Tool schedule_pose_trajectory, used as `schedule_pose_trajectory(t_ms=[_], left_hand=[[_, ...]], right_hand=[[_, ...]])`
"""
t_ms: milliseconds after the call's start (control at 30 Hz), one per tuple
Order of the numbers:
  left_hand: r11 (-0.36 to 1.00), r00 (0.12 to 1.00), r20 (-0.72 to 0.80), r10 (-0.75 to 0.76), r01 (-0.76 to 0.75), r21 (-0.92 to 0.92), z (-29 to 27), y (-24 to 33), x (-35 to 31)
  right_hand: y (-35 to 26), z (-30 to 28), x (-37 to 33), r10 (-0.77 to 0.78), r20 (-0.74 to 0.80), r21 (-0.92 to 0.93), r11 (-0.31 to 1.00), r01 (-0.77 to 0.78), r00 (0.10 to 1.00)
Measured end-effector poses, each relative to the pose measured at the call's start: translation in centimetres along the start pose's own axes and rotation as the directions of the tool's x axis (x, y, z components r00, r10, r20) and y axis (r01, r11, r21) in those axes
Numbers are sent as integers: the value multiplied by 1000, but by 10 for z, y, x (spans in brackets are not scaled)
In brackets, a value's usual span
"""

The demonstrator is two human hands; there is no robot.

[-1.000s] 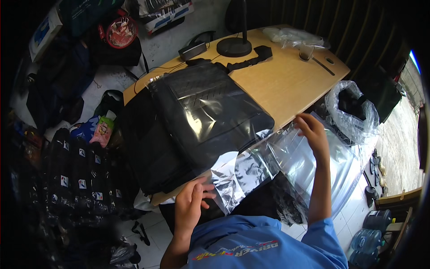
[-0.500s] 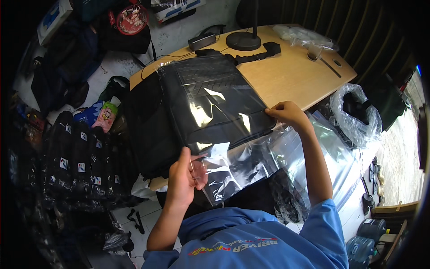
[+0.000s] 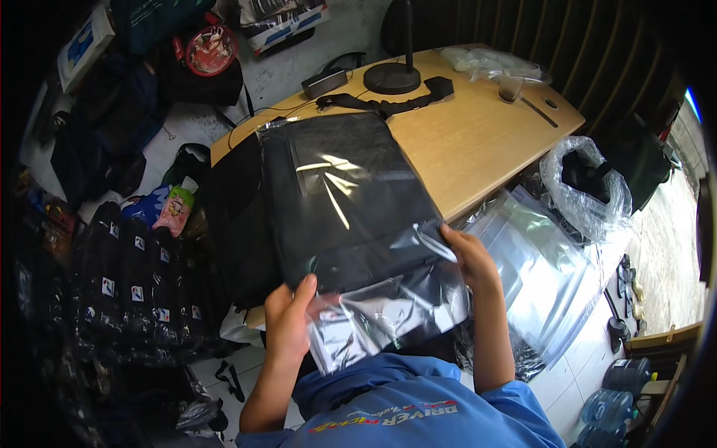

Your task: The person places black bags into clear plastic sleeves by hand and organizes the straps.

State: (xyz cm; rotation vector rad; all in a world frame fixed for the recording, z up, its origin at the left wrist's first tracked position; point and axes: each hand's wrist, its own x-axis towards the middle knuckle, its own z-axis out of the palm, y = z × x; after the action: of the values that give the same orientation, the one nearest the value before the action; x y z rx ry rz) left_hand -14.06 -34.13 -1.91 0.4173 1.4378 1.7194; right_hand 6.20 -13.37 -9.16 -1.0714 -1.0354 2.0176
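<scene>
A flat black bag (image 3: 336,246) lies inside a clear plastic sleeve, which shines along its top and front. The loose end of the plastic sleeve (image 3: 388,310) hangs past the bag's near edge toward my shirt. My left hand (image 3: 290,317) grips the near left corner, thumb on top and most fingers hidden beneath. At the near right corner, my right hand (image 3: 472,257) is closed on the sleeve and the bag's edge. Under and left of the wrapped bag lies another black bag (image 3: 235,231).
A wooden table (image 3: 478,142) holds a lamp base (image 3: 392,78), a black strap (image 3: 418,102) and a plastic cup (image 3: 511,88). Clear plastic sleeves (image 3: 538,261) are stacked at right, near a plastic-lined sack (image 3: 553,175). Wrapped black bags (image 3: 134,284) fill the left side.
The wrapped bag has come nearer to me, its far edge now lower on the table. My right hand has moved down and inward, and my left hand slightly down and left.
</scene>
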Motion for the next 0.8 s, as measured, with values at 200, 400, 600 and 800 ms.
schedule_pose_trajectory(t_ms=[200,400,600,800], left_hand=[[992,996,-7,-84,84,98,-22,-15,-33],[975,995,12,-99,95,203,-34,-24,-42],[974,998,39,53,-60,220,-35,-19,-55],[690,898,282,339,-441,574,-29,26,-72]], right_hand=[[24,-50,-17,160,318,-83,987,-141,934],[38,-44,-33,108,402,81,985,-153,909],[67,-34,-26,36,388,209,970,-127,921],[54,-30,-22,-185,342,262,960,96,921]])
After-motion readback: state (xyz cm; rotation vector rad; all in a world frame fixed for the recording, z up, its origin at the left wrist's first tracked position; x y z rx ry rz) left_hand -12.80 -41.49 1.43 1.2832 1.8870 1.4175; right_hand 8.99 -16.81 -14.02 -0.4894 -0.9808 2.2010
